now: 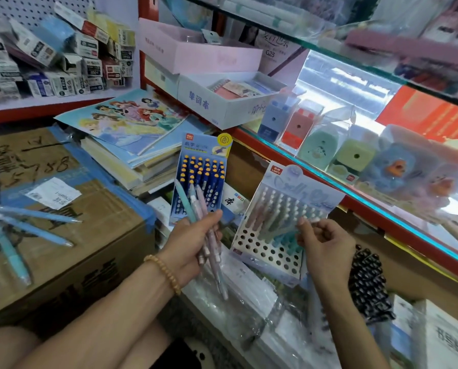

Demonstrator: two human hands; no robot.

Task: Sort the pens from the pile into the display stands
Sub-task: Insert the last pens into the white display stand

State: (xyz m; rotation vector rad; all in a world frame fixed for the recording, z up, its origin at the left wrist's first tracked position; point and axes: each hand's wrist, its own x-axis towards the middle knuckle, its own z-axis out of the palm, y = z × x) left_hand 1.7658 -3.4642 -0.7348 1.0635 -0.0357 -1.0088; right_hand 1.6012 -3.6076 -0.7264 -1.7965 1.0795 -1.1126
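A bundle of pastel pens (208, 235) sits gripped in the left hand (189, 245). The right hand (325, 247), fingers curled, pinches a pen cap in the pale display stand (273, 230) just beside it. Beyond the left hand stands a dark-blue display stand (198, 177); loose blue pens (33, 225) lie on a cardboard box (89, 257) well to its left.

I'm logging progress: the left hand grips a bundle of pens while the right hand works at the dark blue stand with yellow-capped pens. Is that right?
Not quite. The left hand does grip the bundle of pens, but the right hand works at the pastel stand, the one with empty holes, not the dark blue stand behind it. The head view shows this.
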